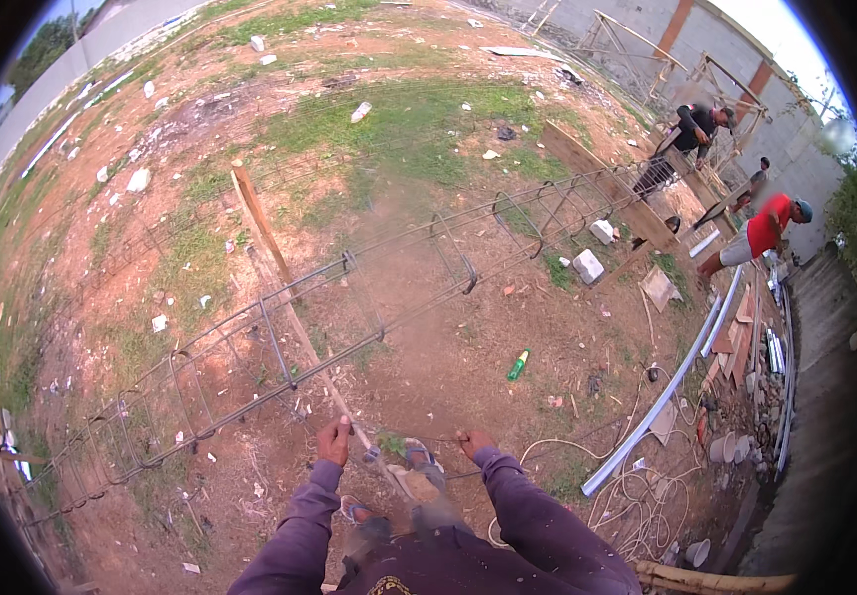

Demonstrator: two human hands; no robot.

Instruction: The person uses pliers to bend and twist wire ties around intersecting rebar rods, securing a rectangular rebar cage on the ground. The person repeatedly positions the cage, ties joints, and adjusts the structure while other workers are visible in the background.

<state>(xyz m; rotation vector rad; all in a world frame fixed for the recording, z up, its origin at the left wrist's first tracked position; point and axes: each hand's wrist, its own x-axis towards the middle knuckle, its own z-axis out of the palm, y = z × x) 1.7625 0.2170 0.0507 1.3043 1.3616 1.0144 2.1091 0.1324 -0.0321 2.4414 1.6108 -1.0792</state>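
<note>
My left hand (pixel 333 439) is closed, its fingers curled, beside a long thin wooden stick (pixel 311 349); what it grips is too small to make out. My right hand (pixel 474 440) is closed in a pinch on a thin dark wire (pixel 436 438), which stretches from it toward the left. Beyond both hands, a long steel rebar cage (pixel 347 260) with rectangular stirrups crosses from lower left to upper right. Neither hand touches the cage. An upright wooden post (pixel 258 218) stands at its far side. My sandalled feet show between my forearms.
A green bottle (pixel 518 365) lies on the dirt, with pale blocks (pixel 587 266) farther off. Grey pipes (pixel 662 405) and a tangled cream hose (pixel 647 506) lie at the right. Two people, in a red shirt (pixel 768 226) and dark clothing (pixel 691 129), work near wooden boards (pixel 612 188).
</note>
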